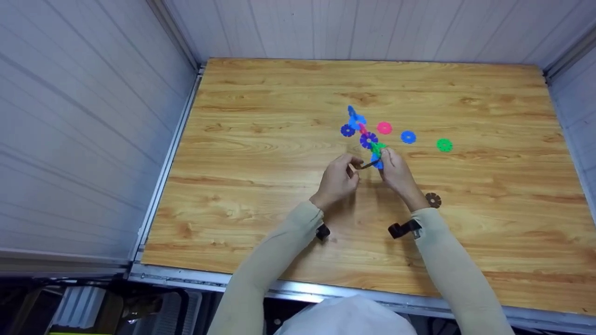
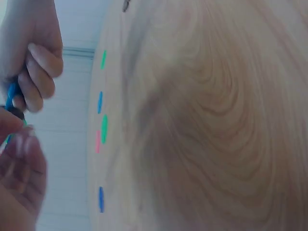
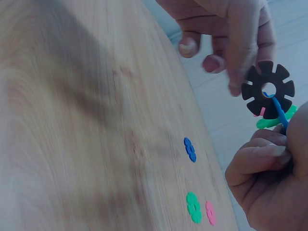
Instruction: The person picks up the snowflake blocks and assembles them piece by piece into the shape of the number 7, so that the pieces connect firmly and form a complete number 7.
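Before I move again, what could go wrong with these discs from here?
The dark slotted disc may slip off the blue disc: the left grip is right by its edge with no clear pinch showing, and how firmly the two are joined is unclear. The disc chain stretches away from the right grip, so a twist there might loosen a link. The loose brown disc lies beside the right cuff, where it could be knocked.
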Demonstrator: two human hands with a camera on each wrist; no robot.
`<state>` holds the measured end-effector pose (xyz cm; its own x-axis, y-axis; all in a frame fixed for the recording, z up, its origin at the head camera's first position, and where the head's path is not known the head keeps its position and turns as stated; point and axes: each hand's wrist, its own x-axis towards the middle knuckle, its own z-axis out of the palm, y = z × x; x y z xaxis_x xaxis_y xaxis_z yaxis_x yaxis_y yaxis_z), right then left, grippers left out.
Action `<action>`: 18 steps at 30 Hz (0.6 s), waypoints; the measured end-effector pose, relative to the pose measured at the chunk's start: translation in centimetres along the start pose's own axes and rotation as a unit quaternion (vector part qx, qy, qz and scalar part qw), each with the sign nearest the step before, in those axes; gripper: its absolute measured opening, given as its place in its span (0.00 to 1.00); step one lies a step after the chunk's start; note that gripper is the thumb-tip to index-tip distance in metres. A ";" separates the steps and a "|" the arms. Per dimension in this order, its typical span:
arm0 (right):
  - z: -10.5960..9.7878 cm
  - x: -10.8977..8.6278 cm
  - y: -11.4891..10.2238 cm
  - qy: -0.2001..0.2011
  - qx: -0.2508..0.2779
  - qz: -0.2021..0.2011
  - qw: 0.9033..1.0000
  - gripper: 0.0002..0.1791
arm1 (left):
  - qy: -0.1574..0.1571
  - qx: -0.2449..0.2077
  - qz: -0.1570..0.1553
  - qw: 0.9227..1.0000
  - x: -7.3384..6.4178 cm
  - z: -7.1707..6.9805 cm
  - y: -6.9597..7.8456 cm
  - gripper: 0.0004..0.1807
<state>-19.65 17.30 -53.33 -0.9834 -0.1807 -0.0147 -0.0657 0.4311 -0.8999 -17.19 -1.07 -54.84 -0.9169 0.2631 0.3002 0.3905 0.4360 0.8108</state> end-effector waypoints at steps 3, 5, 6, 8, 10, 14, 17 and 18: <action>-1.2 0.0 0.5 0.006 0.025 0.004 1.000 0.21 | -0.051 0.006 -0.066 0.997 1.0 0.8 -0.6 0.14; -1.7 -0.2 0.7 0.002 0.051 0.012 0.999 0.21 | -0.086 0.021 -0.092 0.992 1.6 1.3 -1.1 0.15; -1.9 -0.3 0.8 0.000 0.063 0.017 0.998 0.21 | -0.105 0.031 -0.099 0.989 2.0 1.7 -1.2 0.16; -2.4 -0.6 0.9 -0.006 0.085 0.027 0.996 0.20 | -0.137 0.059 -0.102 0.984 2.9 2.5 -1.5 0.18; -2.6 -0.8 1.0 -0.012 0.105 0.038 0.994 0.20 | -0.168 0.096 -0.098 0.976 3.8 3.4 -1.6 0.22; -2.9 -0.9 0.8 -0.025 0.145 0.054 0.988 0.18 | -0.210 0.199 -0.090 0.953 5.6 5.2 -1.9 0.29; -3.1 -1.3 -0.2 -0.027 0.145 0.048 0.988 0.18 | -0.209 0.279 -0.103 0.932 6.6 6.4 -2.2 0.27; -3.1 -1.5 -0.6 -0.026 0.142 0.046 0.989 0.18 | -0.204 0.302 -0.109 0.925 6.8 6.8 -2.3 0.27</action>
<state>-18.66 20.07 -51.43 -0.9725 -0.2008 -0.1176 0.0804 0.1845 -0.9795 -23.80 5.57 -58.05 -0.9197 0.3619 -0.1523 0.2880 0.8854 0.3650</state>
